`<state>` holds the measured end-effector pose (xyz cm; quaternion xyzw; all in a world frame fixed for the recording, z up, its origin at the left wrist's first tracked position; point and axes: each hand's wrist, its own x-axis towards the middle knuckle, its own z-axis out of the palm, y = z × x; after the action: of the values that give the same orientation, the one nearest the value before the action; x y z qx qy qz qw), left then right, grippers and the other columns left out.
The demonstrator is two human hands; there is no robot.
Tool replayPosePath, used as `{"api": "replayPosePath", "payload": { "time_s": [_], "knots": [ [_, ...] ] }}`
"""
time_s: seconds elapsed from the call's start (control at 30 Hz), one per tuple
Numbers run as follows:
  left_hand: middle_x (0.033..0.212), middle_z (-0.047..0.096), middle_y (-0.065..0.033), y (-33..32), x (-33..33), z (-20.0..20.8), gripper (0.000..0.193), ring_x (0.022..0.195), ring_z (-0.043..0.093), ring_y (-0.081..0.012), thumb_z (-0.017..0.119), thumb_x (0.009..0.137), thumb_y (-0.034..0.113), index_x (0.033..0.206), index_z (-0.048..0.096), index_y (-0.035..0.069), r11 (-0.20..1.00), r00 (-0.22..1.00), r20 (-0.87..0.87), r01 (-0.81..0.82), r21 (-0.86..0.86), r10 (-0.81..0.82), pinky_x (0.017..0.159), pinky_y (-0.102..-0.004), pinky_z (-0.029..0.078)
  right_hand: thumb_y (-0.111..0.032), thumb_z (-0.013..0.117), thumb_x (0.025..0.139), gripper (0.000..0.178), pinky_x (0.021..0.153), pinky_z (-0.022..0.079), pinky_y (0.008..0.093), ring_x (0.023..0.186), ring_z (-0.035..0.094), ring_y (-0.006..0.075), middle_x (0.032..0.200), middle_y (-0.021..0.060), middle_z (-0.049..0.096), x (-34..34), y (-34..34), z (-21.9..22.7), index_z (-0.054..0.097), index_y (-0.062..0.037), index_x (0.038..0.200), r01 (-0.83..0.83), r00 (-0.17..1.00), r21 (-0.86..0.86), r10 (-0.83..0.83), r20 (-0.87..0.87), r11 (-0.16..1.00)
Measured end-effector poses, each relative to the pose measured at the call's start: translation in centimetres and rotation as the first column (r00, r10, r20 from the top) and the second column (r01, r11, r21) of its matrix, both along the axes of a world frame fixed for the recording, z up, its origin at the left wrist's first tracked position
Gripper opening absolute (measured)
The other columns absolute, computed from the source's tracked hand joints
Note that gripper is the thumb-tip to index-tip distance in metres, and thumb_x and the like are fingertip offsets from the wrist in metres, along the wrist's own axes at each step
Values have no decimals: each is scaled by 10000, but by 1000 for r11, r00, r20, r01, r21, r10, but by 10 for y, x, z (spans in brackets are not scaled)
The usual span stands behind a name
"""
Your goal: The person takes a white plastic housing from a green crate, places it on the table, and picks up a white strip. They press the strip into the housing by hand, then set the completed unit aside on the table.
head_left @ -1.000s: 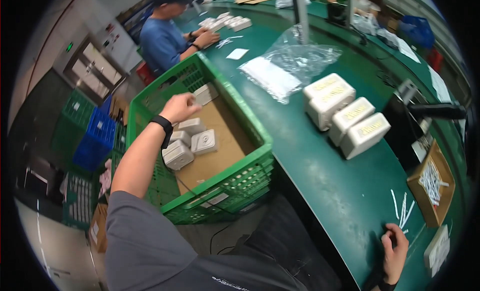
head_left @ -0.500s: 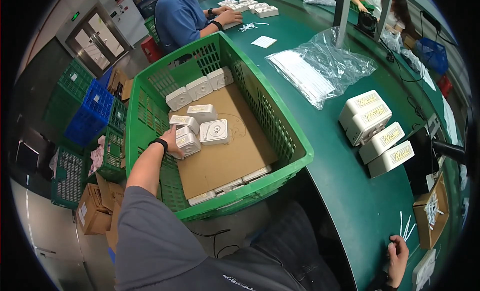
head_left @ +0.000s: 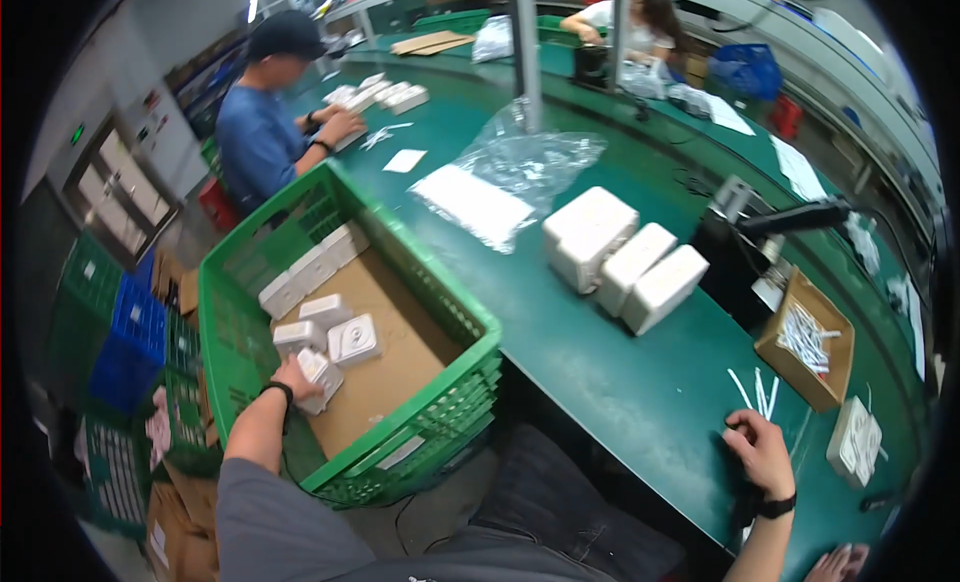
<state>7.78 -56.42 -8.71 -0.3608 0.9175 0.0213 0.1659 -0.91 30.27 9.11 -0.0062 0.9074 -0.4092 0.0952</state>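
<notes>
Inside the green crate (head_left: 480, 332), my left hand (head_left: 297, 376) has its fingers wrapped round a white plastic case (head_left: 322, 390) with rounded corners. Just beyond it are more white cases, one lying with its round moulded face (head_left: 353, 339) up. They rest on a brown cardboard sheet (head_left: 405, 377); a row of cases (head_left: 312, 270) lines the far left wall. Over the green table, my right hand (head_left: 764, 454) is loosely curled with thumb and fingers apart and nothing visible in it. Thin white strips (head_left: 760, 394) lie just past its fingertips.
White cases (head_left: 592, 237) stand grouped on the table (head_left: 590, 382), beside a black device (head_left: 725, 252). A cardboard box of white strips (head_left: 835, 387) and another white case (head_left: 853, 442) lie right. A clear bag (head_left: 560, 157) lies farther back. Another person (head_left: 262, 132) works at far left; a partial hand (head_left: 838, 564) shows lower right.
The view has swung to the right, so the crate appears farther left. My left hand stays at the cases in the crate. My right hand still hovers by the strips, now showing more of its forearm.
</notes>
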Motion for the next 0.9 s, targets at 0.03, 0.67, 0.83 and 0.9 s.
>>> {"api": "replayPosePath", "payload": {
  "time_s": [0.03,0.67,0.83,0.9],
  "knots": [
    [1492,570,-264,19,-14,15,1301,1369,589,-390,986,562,523,1551,347,-29,1000,1000,-4,30,5,-30,1164,-463,496,-106,758,954,211,636,446,248,694,528,62,781,-28,606,3,-1,7,687,2,1121,-47,999,42,46,17,998],
    [1324,667,-180,339,-166,351,962,1226,654,-257,919,686,319,1473,477,-13,772,521,-760,634,38,-389,1075,-357,501,-127,770,942,270,655,495,284,685,587,114,826,29,668,27,25,-1,709,13,1164,-134,987,-95,124,-103,986],
    [1342,632,-169,417,-157,327,1025,1264,618,-237,944,681,304,1500,443,-56,576,527,-622,804,146,-579,1111,-353,468,-135,770,944,275,666,509,293,687,602,130,836,42,681,26,31,-8,707,16,1165,-137,984,-176,113,-141,975],
    [1350,632,-199,450,-145,316,1043,1274,624,-265,942,681,326,1501,433,-69,540,546,-572,817,202,-612,1115,-364,473,-138,771,944,277,667,511,294,689,605,133,839,45,685,27,30,-10,706,17,1164,-133,983,-166,109,-150,977]
  ]
}}
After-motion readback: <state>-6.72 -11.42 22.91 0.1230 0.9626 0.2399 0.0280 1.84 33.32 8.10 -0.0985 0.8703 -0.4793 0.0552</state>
